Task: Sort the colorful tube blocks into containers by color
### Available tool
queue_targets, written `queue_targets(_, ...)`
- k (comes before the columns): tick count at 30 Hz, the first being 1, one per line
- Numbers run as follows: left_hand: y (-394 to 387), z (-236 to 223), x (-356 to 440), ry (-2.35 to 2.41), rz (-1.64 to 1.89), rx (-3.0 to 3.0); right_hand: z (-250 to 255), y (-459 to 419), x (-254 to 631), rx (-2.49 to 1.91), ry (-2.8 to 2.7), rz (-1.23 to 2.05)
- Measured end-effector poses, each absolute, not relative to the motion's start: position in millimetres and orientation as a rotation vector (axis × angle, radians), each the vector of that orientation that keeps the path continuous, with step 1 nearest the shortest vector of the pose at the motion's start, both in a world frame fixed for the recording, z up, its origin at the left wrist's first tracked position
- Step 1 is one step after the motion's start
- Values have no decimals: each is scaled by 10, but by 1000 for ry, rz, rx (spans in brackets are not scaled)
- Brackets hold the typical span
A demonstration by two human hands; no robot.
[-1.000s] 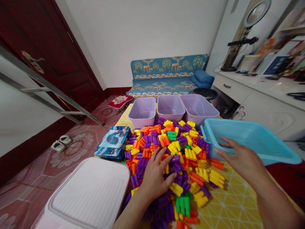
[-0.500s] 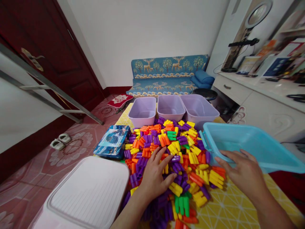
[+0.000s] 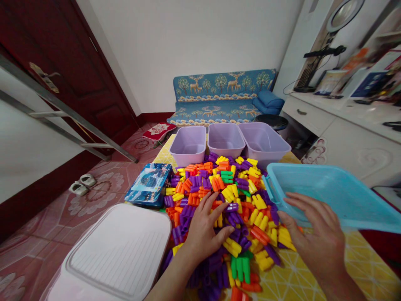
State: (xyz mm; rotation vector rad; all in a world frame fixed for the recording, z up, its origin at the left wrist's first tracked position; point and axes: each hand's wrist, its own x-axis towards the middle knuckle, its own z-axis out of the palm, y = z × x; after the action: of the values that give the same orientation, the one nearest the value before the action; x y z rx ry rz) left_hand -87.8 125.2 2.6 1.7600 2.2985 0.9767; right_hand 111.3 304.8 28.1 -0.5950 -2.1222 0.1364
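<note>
A large heap of plastic building pieces [image 3: 216, 182], each like a row of joined tubes in purple, yellow, orange and green, covers the middle of the table. My left hand [image 3: 205, 230] lies on the heap with its fingers spread, a purple piece [image 3: 231, 207] by its fingertips. My right hand [image 3: 316, 234] is open at the heap's right edge, thumb and fingers apart, beside some yellow pieces [image 3: 285, 237]. Just behind it stands a light-blue bin [image 3: 332, 171]; whether the fingers touch its wall I cannot tell.
Three lilac bins [image 3: 188, 158] stand in a row behind the heap. To the left lie a blue picture case [image 3: 147, 184] and a white lidded box [image 3: 119, 251]. A yellow patterned cloth [image 3: 300, 271] covers the table. A metal ladder [image 3: 84, 129] leans at the left.
The light-blue bin has shifted slightly toward me. My right hand has moved lower and nearer the heap, and a few pieces at its right edge have shifted. My left hand stays put.
</note>
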Motion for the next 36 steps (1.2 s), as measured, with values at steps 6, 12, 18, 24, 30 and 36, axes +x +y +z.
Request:
queue_targets(6,1241,-18,-878,2308,1021,1793,143,2551,558,-440,-2542,477)
queue_targets(12,1236,-51,-859,2340,989,1788,113,2446,417,-702,-2730,528)
queue_targets(18,1239,-57,-860,2345,978,1789,117,2561,442,-677,-2496,923)
queue_targets(24,1230,-47,-861,2338,974,1786,364,2769,583,-858,-1684,1418)
queue_targets(30,1232,-33,-853,2333,986,1760,542,2991,743,-675,-980,1518)
queue_targets(36,1229,-39,-860,2336,964,1776,448,2944,689,-728,-1042,1639)
